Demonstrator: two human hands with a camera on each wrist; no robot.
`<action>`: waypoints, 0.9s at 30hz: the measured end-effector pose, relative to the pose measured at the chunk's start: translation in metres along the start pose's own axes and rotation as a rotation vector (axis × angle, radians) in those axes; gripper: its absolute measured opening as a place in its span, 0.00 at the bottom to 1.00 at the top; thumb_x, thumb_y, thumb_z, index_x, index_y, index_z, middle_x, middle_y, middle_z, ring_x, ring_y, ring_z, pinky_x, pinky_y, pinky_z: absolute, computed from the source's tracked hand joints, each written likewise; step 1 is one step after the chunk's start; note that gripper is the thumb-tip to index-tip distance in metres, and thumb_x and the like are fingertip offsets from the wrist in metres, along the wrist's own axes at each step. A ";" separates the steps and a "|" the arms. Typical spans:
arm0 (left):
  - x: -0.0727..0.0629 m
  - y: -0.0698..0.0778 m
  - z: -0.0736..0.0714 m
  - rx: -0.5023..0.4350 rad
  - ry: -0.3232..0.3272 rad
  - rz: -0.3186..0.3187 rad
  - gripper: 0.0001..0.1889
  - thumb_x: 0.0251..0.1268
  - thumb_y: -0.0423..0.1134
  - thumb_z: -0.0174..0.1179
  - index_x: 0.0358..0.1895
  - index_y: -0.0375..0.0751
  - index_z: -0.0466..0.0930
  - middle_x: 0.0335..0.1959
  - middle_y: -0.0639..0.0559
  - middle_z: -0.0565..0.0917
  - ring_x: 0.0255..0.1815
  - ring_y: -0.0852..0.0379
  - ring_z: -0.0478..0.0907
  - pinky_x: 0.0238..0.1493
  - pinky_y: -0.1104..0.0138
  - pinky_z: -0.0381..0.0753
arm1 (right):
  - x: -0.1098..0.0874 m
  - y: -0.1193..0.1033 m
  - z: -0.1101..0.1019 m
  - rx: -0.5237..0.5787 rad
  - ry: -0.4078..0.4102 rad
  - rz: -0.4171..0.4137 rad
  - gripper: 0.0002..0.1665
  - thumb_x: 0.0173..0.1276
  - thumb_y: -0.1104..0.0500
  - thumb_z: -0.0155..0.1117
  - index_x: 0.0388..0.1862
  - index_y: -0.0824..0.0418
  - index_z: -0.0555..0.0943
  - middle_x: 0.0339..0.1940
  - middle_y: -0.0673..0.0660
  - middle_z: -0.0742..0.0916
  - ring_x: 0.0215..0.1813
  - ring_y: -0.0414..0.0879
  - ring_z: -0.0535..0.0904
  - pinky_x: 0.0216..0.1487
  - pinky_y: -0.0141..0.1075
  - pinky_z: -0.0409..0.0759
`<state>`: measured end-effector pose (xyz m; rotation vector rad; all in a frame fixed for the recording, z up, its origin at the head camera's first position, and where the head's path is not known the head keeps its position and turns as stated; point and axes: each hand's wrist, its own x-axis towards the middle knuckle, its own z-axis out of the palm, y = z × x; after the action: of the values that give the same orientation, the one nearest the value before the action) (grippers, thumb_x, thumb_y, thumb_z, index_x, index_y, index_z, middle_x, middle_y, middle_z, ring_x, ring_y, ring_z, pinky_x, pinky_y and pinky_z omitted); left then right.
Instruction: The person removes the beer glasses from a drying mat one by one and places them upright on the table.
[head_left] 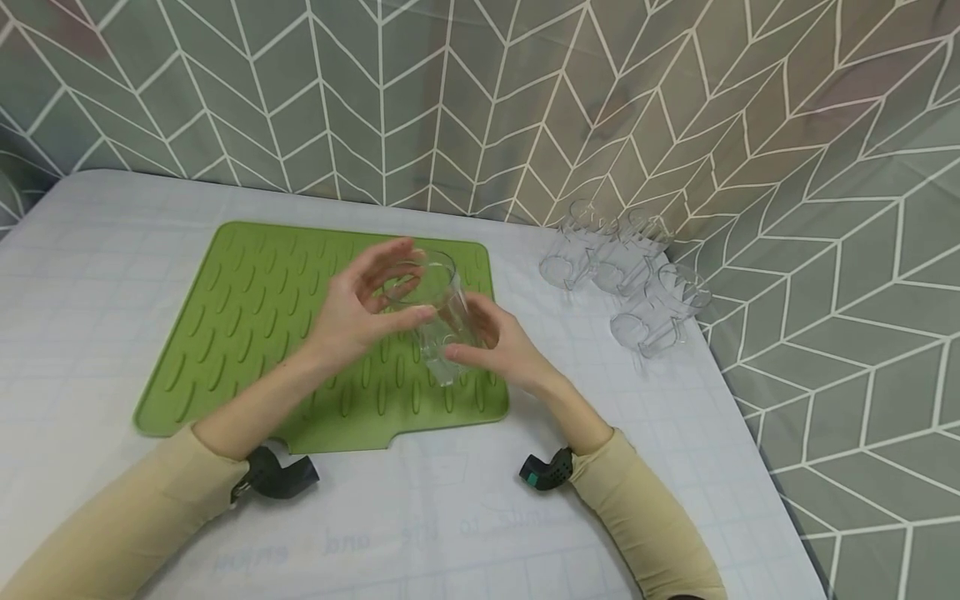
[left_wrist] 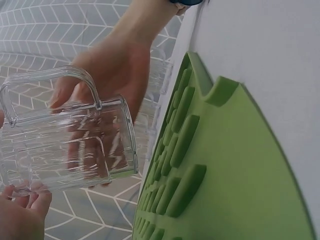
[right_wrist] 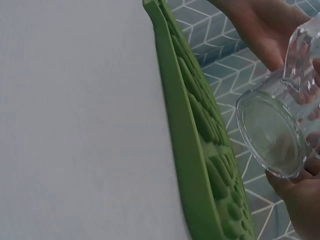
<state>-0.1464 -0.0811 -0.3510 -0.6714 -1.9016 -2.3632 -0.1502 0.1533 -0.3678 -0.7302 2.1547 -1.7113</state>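
A clear mug [head_left: 435, 337] with a handle [left_wrist: 50, 75] is held between both hands over the green ridged mat [head_left: 247, 317]. It leans, its open rim up and toward the left hand. The left hand [head_left: 360, 304] holds the mug near the rim, thumb in front and fingers curved behind. Lower on the other side, the right hand [head_left: 506, 346] grips it with the thumb across the front. In the right wrist view the mug's round base [right_wrist: 270, 132] faces the camera. Through the clear wall, fingers of the right hand [left_wrist: 120, 65] show in the left wrist view.
Several similar clear mugs [head_left: 630, 329] lie on their sides at the back right of the white-covered table [head_left: 555, 533]. A patterned curtain [head_left: 420, 108] hangs along the back and right edges. Dark wrist devices [head_left: 281, 475] sit at both cuffs.
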 end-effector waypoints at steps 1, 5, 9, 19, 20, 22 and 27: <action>0.000 0.000 0.001 0.002 -0.004 -0.001 0.42 0.50 0.18 0.69 0.72 0.37 0.64 0.66 0.47 0.75 0.68 0.42 0.70 0.71 0.61 0.76 | 0.000 -0.001 0.002 0.004 0.009 -0.024 0.48 0.63 0.49 0.74 0.77 0.60 0.62 0.72 0.58 0.74 0.75 0.49 0.67 0.80 0.39 0.63; -0.003 0.001 0.006 0.007 -0.026 -0.001 0.43 0.49 0.19 0.71 0.72 0.36 0.64 0.66 0.46 0.75 0.67 0.46 0.71 0.71 0.62 0.76 | 0.000 -0.005 0.010 0.025 0.035 -0.130 0.45 0.62 0.67 0.70 0.76 0.61 0.62 0.70 0.59 0.75 0.76 0.47 0.66 0.82 0.38 0.60; -0.005 0.002 0.010 0.024 -0.052 0.010 0.44 0.48 0.22 0.74 0.72 0.37 0.64 0.67 0.45 0.74 0.67 0.50 0.71 0.73 0.63 0.74 | 0.000 -0.009 0.014 -0.022 0.071 -0.188 0.44 0.60 0.63 0.73 0.74 0.59 0.65 0.68 0.56 0.78 0.72 0.46 0.70 0.80 0.42 0.64; -0.007 -0.001 0.009 0.120 -0.105 -0.031 0.46 0.49 0.25 0.75 0.74 0.40 0.61 0.71 0.48 0.71 0.72 0.52 0.67 0.76 0.66 0.68 | -0.002 -0.007 0.015 -0.061 0.118 -0.193 0.43 0.58 0.61 0.76 0.72 0.61 0.68 0.68 0.61 0.78 0.70 0.46 0.73 0.77 0.41 0.69; -0.007 -0.001 0.008 0.135 -0.110 -0.038 0.46 0.50 0.26 0.75 0.74 0.40 0.61 0.71 0.48 0.71 0.73 0.52 0.66 0.76 0.66 0.68 | -0.002 -0.007 0.015 -0.059 0.120 -0.193 0.43 0.58 0.61 0.76 0.71 0.60 0.68 0.68 0.61 0.78 0.70 0.46 0.73 0.77 0.40 0.69; -0.007 -0.001 0.006 0.161 -0.120 -0.054 0.46 0.51 0.27 0.75 0.74 0.41 0.62 0.71 0.48 0.71 0.73 0.52 0.66 0.77 0.67 0.67 | -0.002 -0.006 0.014 -0.048 0.128 -0.193 0.43 0.58 0.63 0.75 0.71 0.60 0.68 0.68 0.63 0.77 0.70 0.47 0.73 0.77 0.41 0.69; -0.007 -0.003 0.000 0.172 -0.133 -0.060 0.43 0.53 0.29 0.74 0.73 0.39 0.62 0.71 0.44 0.71 0.73 0.52 0.66 0.76 0.67 0.67 | -0.001 -0.007 0.011 -0.013 0.156 -0.203 0.41 0.57 0.69 0.73 0.70 0.62 0.69 0.67 0.62 0.78 0.70 0.50 0.73 0.76 0.42 0.71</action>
<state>-0.1411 -0.0818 -0.3565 -0.7838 -2.1775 -2.2054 -0.1421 0.1440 -0.3641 -0.8726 2.2633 -1.9155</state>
